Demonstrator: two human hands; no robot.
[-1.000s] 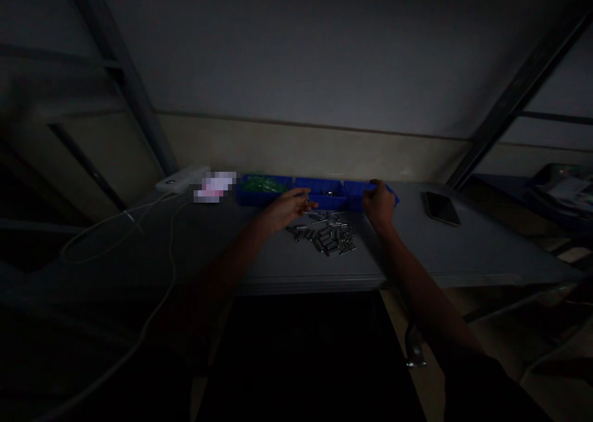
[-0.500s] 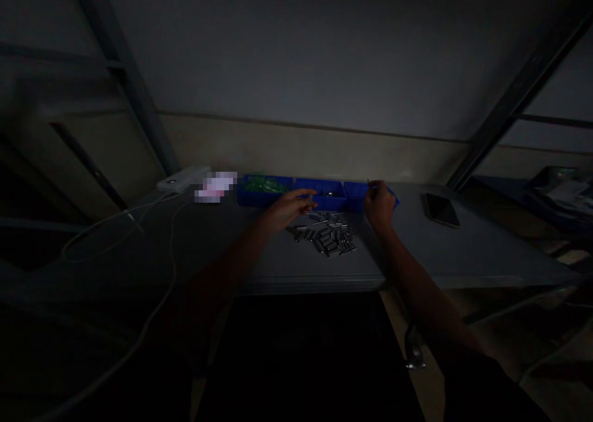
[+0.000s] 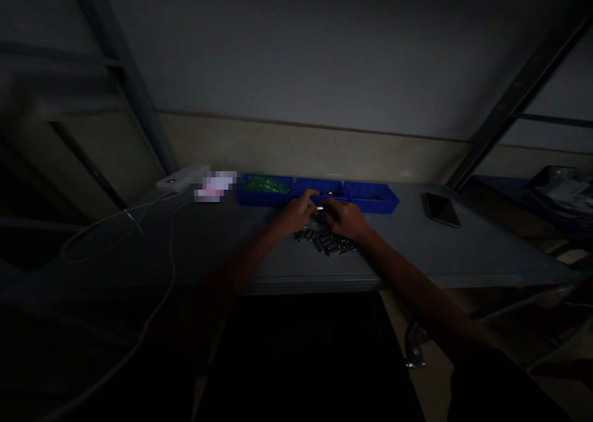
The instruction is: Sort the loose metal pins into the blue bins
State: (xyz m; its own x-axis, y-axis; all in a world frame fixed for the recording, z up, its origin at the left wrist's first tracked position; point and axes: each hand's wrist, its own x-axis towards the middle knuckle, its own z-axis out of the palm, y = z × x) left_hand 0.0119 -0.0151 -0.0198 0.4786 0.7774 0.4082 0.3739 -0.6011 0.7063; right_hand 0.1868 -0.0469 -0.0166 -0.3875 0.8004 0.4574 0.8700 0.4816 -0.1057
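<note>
Away from the right-hand bin, where it was a moment ago, the right hand (image 3: 345, 218) has come across to meet the left hand (image 3: 296, 214), and the two now work fingertip to fingertip above the table. Behind them a broad grey wall panel (image 3: 296, 57) fills the upper view, with a paler strip (image 3: 296, 139) under it. Long and grey, the table (image 3: 463, 255) runs across below, while a metal post (image 3: 111, 45) slants up at the left. Along the table's far side stand three blue bins in a row: the left bin (image 3: 262, 198) holds green stuff (image 3: 266, 184), shiny bits show in the middle bin (image 3: 319, 185), and the right bin (image 3: 370, 206) has something small and dark inside (the light is so poor that I can't say what). A white cable (image 3: 172, 249) trails down the left side near a white box (image 3: 183, 180), and a dark phone (image 3: 441, 209) lies flat beyond the right bin, well apart from the hands. Just in front of the middle bin, partly hidden by the right hand, a loose pile of metal parts (image 3: 330, 246) lies on the table. Over its far edge the left hand pinches a small bright metal piece (image 3: 319, 208); the right hand's fingers are bent close to the other end, and whether they grip anything I cannot tell.
</note>
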